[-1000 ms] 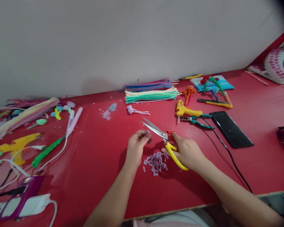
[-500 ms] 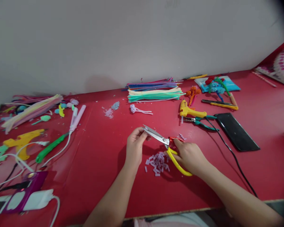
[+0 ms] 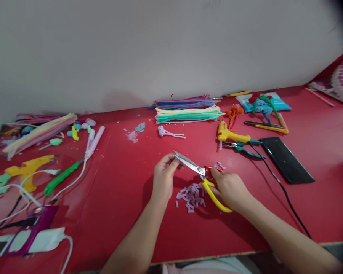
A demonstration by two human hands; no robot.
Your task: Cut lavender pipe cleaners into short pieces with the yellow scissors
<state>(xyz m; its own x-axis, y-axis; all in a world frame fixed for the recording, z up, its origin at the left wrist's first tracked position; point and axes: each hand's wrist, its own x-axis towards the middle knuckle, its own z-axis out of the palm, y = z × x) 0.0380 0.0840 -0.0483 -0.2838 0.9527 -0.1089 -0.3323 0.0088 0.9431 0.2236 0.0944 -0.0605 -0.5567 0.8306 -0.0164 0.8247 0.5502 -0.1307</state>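
Left hand [image 3: 163, 179]: fingertips [image 3: 173, 162] pinching shut against the scissors [image 3: 192, 166] tip. What they are nipping is too small to tell. Right hand [image 3: 230, 188] is clenching the yellow handles, blades lying nearly closed. Judging it a snipping step; another cut is calling for reopened blades. Bits [image 3: 191, 196] are piling at the left hand's 4 o'clock.

My left hand [image 3: 163, 179] reaches toward one o'clock, fingers [image 3: 171, 163] pinched. My right hand [image 3: 230, 188], at its three o'clock, is curled closed.
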